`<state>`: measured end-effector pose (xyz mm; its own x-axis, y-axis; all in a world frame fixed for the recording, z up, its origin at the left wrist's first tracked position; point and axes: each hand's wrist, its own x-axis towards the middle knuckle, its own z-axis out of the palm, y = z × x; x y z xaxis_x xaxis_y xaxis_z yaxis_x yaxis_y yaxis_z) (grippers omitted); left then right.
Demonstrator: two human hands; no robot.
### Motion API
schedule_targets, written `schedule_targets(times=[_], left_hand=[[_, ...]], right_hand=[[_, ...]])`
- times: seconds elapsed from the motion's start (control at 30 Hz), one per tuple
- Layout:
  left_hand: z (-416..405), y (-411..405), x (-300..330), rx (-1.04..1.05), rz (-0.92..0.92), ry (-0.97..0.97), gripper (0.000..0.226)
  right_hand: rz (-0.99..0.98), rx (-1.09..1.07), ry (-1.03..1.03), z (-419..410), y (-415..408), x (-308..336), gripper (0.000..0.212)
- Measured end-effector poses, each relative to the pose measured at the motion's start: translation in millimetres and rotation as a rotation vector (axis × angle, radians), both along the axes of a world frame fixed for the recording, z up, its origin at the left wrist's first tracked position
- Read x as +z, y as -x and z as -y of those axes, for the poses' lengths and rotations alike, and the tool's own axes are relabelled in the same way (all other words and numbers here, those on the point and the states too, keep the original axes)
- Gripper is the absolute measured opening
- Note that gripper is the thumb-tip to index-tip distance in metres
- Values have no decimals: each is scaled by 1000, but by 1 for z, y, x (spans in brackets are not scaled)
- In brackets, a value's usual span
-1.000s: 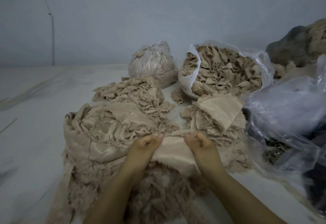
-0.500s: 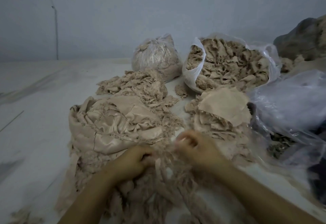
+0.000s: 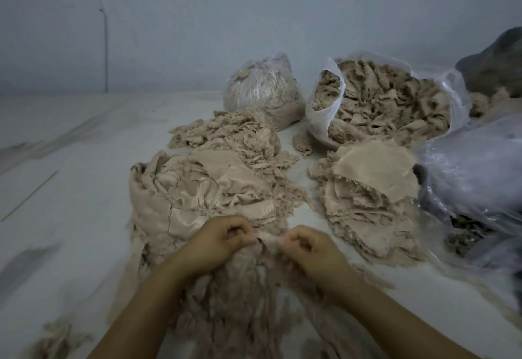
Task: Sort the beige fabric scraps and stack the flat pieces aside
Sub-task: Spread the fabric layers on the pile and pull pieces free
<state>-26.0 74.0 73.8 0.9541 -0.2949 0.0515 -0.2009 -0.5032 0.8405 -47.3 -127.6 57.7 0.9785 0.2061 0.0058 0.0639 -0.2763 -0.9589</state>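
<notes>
Pale floor (image 3: 70,189), grey wall (image 3: 254,19) behind with a thin pipe (image 3: 106,53) running down it at far left.

Lower left corner: a small loose tuft (image 3: 56,339) of beige scrap, blurred.

Left of centre: a large heap (image 3: 197,197) of shiny beige fabric, crumpled, frayed at its edges. Behind it a lower mound (image 3: 226,135) of shredded scraps, and behind that a tied clear bag (image 3: 262,90) stuffed full.

Near centre, close to the camera: left hand (image 3: 223,241) curled, fingers drawn in, thumb and forefinger pinching a small frayed scrap (image 3: 265,241). Right hand (image 3: 308,248) just beside it, likewise curled and pinching the other side of the same scrap. The two hands nearly touch, with the scrap bunched between them. Below them a tangle of fringed strips (image 3: 254,302) lies between the forearms, motion-blurred.

Right of centre: the stack (image 3: 364,203) of flat pieces, layered, ragged-edged, with one smooth flat piece (image 3: 378,169) on top. It sits well apart from the hands, across a strip of bare floor from the heap. Behind it an open white bag (image 3: 324,110), tipped toward the camera, full of crumpled scraps.

Far right: a clear plastic sheet (image 3: 474,177), touching the stack's right side; darker bits show beneath it. Upper right corner: a dark bundle (image 3: 497,67), partly cut off.
</notes>
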Motion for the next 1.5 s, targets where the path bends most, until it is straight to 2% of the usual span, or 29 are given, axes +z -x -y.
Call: schedule_targets(times=[0.1,0.17,0.27,0.37,0.43,0.53,0.6,0.7,0.83,0.87,0.93,0.97,1.03,1.07,1.1,1.13,1.17,1.2,1.23,1.3,1.33,1.4,1.47,1.5], left_hand=[[10,0,0,-28,-9,56,16],[13,-1,-2,-7,44,18,18],[8,-7,-5,232,210,-40,25],[-2,-10,-7,396,231,-40,27],[-5,-9,-7,300,203,-150,27],[1,-3,-7,112,144,-480,24],[5,2,-6,51,147,-645,22],[9,5,-2,36,133,-779,29],[11,10,-2,-47,119,-932,10],[12,9,-1,-30,138,-876,12],[16,9,4,85,215,-580,10],[21,10,8,123,207,-404,30],[35,19,20,2,-29,6,77],[44,25,24,-102,-142,126,91],[52,28,22,-143,-164,185,96],[58,30,17,-109,-120,253,86],[62,27,11,1,-79,361,63],[65,24,11,137,-101,518,38],[66,21,10,232,-178,674,24],[65,18,12,294,-401,933,23],[64,18,14,302,-506,1000,23],[64,18,18,271,-667,1032,31],[66,19,19,230,-724,993,36],[68,20,18,233,-722,937,35]], right_hand=[[-94,143,113,-23,10,-12,22],[-73,112,-27,-31,12,-14,37],[-39,106,-219,-23,14,-7,29],[19,62,-315,-5,16,4,25],[11,-37,-390,2,13,12,29],[27,-259,-485,9,3,19,36],[53,-330,-494,12,-2,24,37],[69,-427,-506,18,-5,30,32],[76,-491,-552,27,-10,47,29],[79,-484,-530,29,-11,51,27],[38,-419,-581,27,-12,56,17],[1,-366,-629,24,-11,55,10],[-42,-290,-664,18,-8,52,3],[-55,-247,-668,15,-6,51,4],[-77,-200,-686,12,-5,48,7],[-114,-156,-716,11,-3,49,12],[-143,-132,-745,12,-3,49,17],[-161,-138,-768,15,-4,49,19],[-154,-176,-764,19,-6,48,18],[-113,-264,-629,30,-9,42,15],[-96,-289,-514,34,-9,39,19],[-110,-222,-295,38,-8,31,34],[-206,-57,-252,34,-4,26,44],[-234,7,-271,31,-3,23,43]])
